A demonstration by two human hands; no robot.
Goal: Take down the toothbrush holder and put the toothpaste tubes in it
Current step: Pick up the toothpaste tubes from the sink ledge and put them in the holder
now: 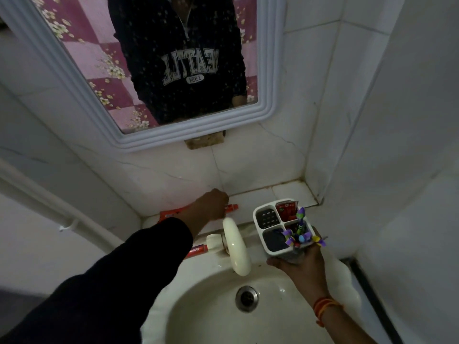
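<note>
Holder being gripped from below by right hand, kept upright right of tap, compartments facing up for loading; one already containing red pack. Left hand closing around orange tube lying on ledge behind tap; second tube lying left of tap

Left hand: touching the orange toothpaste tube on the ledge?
Touching. Head view: left hand lies over the orange toothpaste tube, fingers closed around its middle, no gap visible.
</note>
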